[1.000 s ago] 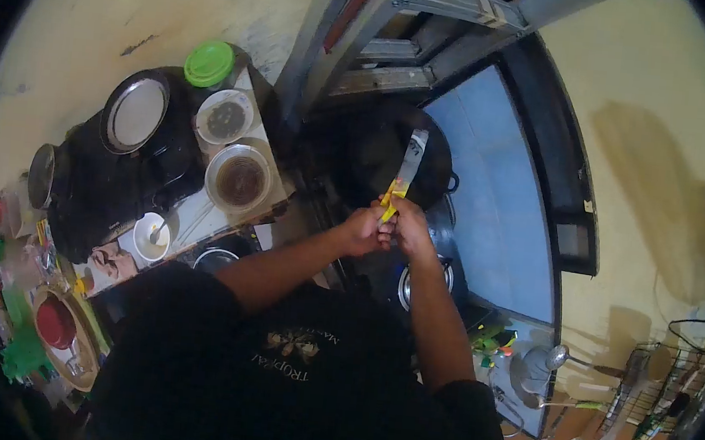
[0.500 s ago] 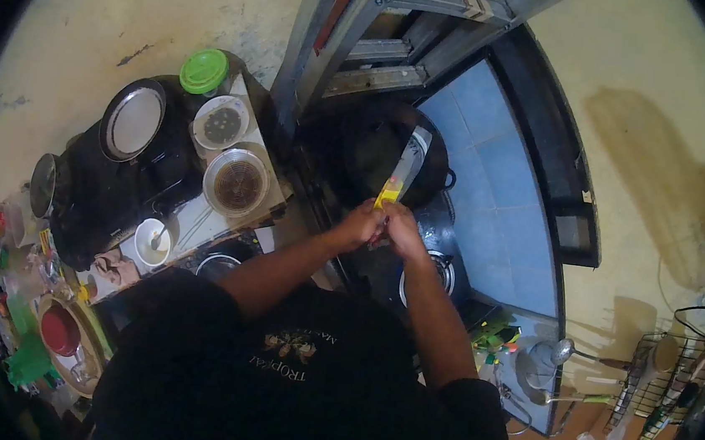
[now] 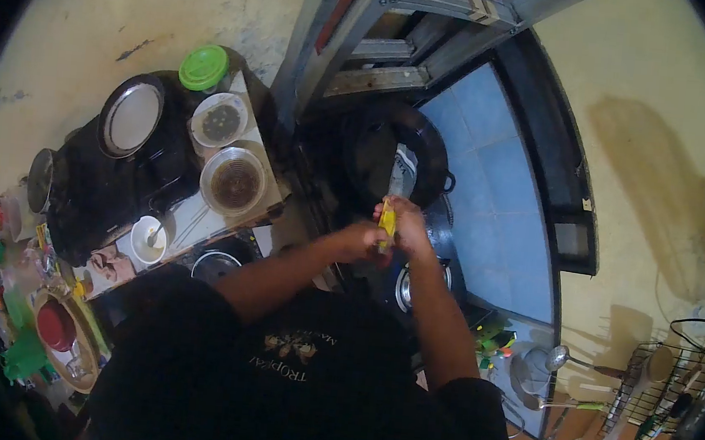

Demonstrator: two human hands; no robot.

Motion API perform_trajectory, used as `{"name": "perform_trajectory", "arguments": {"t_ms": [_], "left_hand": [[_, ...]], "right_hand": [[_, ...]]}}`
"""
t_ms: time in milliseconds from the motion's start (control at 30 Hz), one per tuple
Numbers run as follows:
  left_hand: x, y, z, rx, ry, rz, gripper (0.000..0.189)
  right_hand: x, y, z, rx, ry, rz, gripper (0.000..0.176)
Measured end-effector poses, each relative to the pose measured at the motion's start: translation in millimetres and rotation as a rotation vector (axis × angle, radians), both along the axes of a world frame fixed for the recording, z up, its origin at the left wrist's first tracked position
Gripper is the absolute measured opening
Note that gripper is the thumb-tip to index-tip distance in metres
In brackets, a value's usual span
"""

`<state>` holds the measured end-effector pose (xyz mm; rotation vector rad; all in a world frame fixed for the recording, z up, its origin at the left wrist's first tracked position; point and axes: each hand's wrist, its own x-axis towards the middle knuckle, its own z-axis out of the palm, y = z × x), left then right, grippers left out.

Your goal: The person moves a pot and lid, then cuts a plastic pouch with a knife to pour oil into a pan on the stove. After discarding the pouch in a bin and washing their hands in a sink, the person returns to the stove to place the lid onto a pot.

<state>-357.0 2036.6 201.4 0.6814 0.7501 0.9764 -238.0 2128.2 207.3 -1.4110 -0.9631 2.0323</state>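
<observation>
A long clear plastic packet (image 3: 403, 172) with a yellow printed end hangs over the black wok (image 3: 431, 139), its far end above the wok's inside. My right hand (image 3: 408, 225) is closed around the yellow part from the right. From the left, my left hand (image 3: 360, 242) is closed at the packet's near end, its fingers slightly blurred. Both hands are close together at the wok's near rim. What the packet contains cannot be made out.
A steel burner ring (image 3: 413, 288) lies nearer than the wok. On the left counter stand a mesh strainer (image 3: 233, 182), a bowl with dark contents (image 3: 218, 124), a green-lidded container (image 3: 204, 68) and a white bowl with a spoon (image 3: 148, 241). Ladles hang by a wire rack (image 3: 656, 389) at right.
The packet has come down and nearer to my body, now pointing straighter ahead. My left hand has shifted down toward the packet's near end, while my right hand stays on the yellow part.
</observation>
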Motion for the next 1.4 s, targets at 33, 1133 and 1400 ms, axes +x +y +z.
{"name": "perform_trajectory", "arguments": {"t_ms": [33,1133,1400], "left_hand": [[-5,9,1,-0.140,-0.116,-0.032,0.021],[63,2,-13,-0.265,0.437,0.167,0.026],[58,1,4,-0.215,0.444,0.145,0.023]], "right_hand": [[-2,-3,-4,0.044,-0.009,-0.010,0.025],[0,76,-28,-0.019,-0.208,-0.101,0.013],[0,86,-24,0.014,-0.371,-0.104,0.015]]}}
